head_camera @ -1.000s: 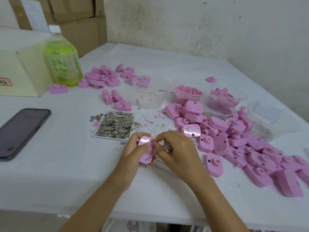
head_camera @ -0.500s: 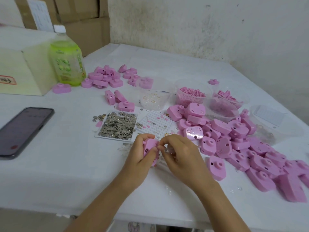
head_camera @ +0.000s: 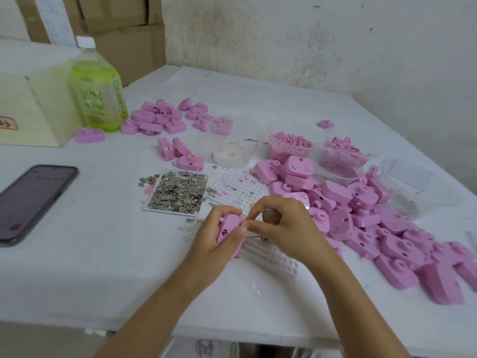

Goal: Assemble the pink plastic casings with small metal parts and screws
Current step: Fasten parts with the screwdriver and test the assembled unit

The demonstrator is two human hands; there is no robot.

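Pink casing (head_camera: 228, 232) sits clasped in the left grip (head_camera: 210, 244) above the counter (head_camera: 103, 254); the right grip (head_camera: 286, 228) curls round a small tool (head_camera: 271, 215), fingertips at the casing's edge.

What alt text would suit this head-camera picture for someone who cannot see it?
A person's left hand grips a pink casing while the right hand holds what looks like a small tool to it, above a table. A tray of metal parts lies beyond, a heap of pink casings to the right, a phone and a green bottle to the left.
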